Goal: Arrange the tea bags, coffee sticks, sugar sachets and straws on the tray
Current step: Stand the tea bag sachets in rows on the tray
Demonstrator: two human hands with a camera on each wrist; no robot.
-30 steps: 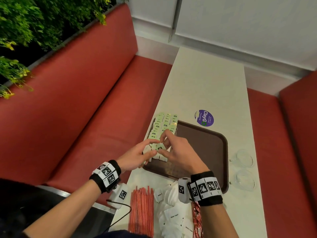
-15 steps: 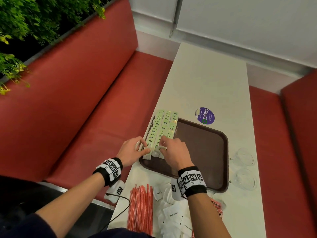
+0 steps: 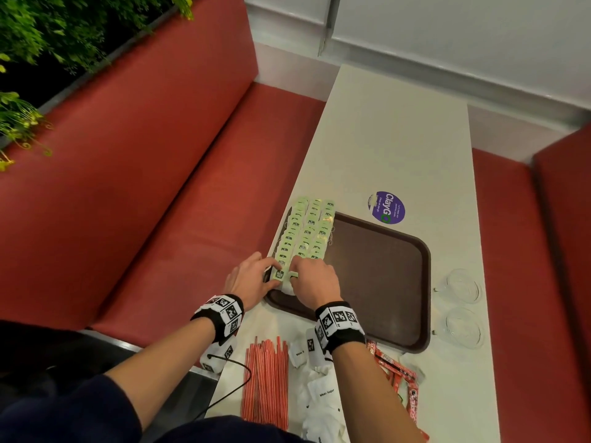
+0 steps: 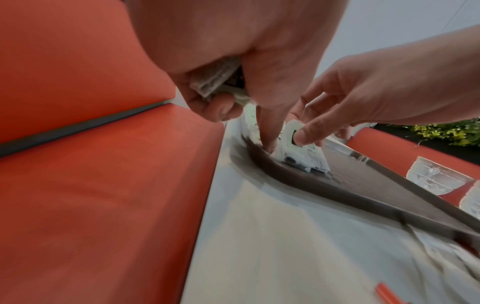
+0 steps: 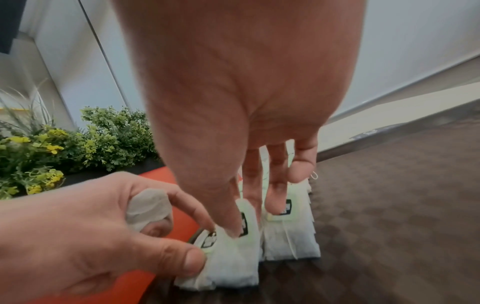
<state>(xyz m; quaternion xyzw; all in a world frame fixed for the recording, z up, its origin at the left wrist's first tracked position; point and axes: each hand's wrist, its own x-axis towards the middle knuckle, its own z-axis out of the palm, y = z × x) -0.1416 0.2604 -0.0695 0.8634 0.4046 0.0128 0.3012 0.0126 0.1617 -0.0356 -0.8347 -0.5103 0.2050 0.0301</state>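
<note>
Three rows of green-tagged tea bags [image 3: 305,233] lie along the left side of the brown tray [image 3: 380,270]. My left hand [image 3: 271,278] is at the near end of the rows. It holds spare tea bags [image 4: 215,82] in its curled fingers and pinches the nearest bag [image 5: 207,248] of the left row. My right hand [image 5: 249,216] presses straight fingers down on the nearest bags [image 5: 288,232] of the other rows. Red straws [image 3: 265,382], white sugar sachets [image 3: 321,394] and red coffee sticks [image 3: 399,375] lie on the table in front of the tray.
Two glass cups [image 3: 462,286] stand on the table right of the tray. A purple sticker [image 3: 388,207] is on the white table [image 3: 393,132] beyond it. Red benches [image 3: 160,174] flank the table. The right part of the tray is bare.
Both hands have drawn back toward me and come down onto the near end of the tea bag rows. The rows now reach closer to the tray's near edge.
</note>
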